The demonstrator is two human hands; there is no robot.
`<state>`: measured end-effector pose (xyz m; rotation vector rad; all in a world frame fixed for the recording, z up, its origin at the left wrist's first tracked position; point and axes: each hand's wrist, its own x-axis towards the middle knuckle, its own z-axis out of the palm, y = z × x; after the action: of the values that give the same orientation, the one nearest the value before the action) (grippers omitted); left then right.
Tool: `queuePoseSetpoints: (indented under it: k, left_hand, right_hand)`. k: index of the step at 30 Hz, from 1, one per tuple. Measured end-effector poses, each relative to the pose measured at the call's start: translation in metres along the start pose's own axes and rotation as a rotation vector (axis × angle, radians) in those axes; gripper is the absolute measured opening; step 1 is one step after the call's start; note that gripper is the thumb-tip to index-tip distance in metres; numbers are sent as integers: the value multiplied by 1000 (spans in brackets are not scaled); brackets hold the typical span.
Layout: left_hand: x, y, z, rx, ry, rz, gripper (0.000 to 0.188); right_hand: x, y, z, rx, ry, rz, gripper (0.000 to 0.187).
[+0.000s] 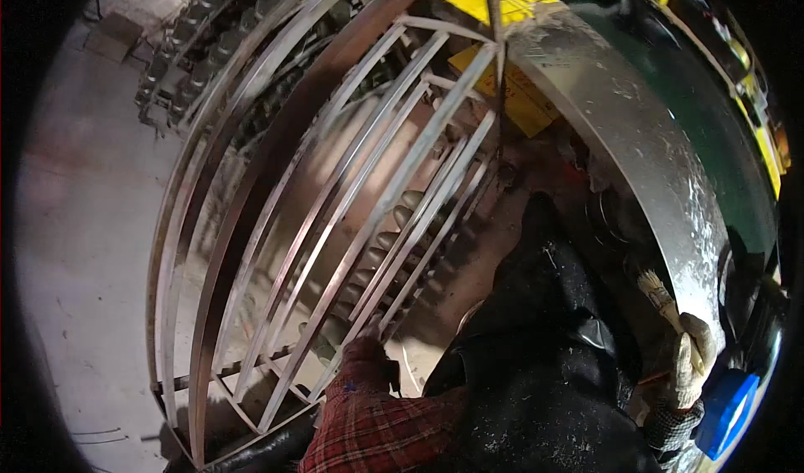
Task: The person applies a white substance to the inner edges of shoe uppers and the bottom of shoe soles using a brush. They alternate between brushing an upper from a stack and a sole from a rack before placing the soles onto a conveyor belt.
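In my right hand (693, 357), which wears a pale knit glove, is a paintbrush (660, 295) with pale, worn bristles. The fingers are closed on its handle beside the grey metal edge (662, 167) of a worktop. A red plaid sleeve covers my left arm, and my left hand (366, 352) is at the lower end of a metal rack (394, 167). Its fingers are in shadow and mostly hidden, so their grip cannot be made out. Long parallel bars make up the rack, which leans away at a slant.
Rounded grey metal parts (387, 240) stand in a row behind the bars. More parts hang on a frame (197, 67) at upper left. Yellow printed sheets (523, 96) lie beyond the rack. A blue object (727, 413) is by my right wrist. My black apron (544, 331) fills the lower middle.
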<state>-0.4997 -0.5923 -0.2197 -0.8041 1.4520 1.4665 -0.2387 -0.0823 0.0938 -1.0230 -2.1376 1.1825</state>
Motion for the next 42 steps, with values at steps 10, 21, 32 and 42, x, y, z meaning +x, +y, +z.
queuePoseSetpoints:
  k: [10, 21, 32, 42]
  left_hand:
    - [19, -16, -24, -585, 82, 116, 45]
    - [-18, 32, 52, -553, -258, -6, 45]
    - [-62, 88, 216, 73, -1025, -21, 73]
    - [-193, 88, 488, 410, -1557, -24, 82]
  right_hand:
    - [11, -76, 41, -496, -128, -151, 31]
    - [1, -65, 23, -203, -153, 2, 30]
    - [-55, -7, -108, -107, 452, -24, 27]
    - [-139, 101, -277, -332, 1089, 367, 40]
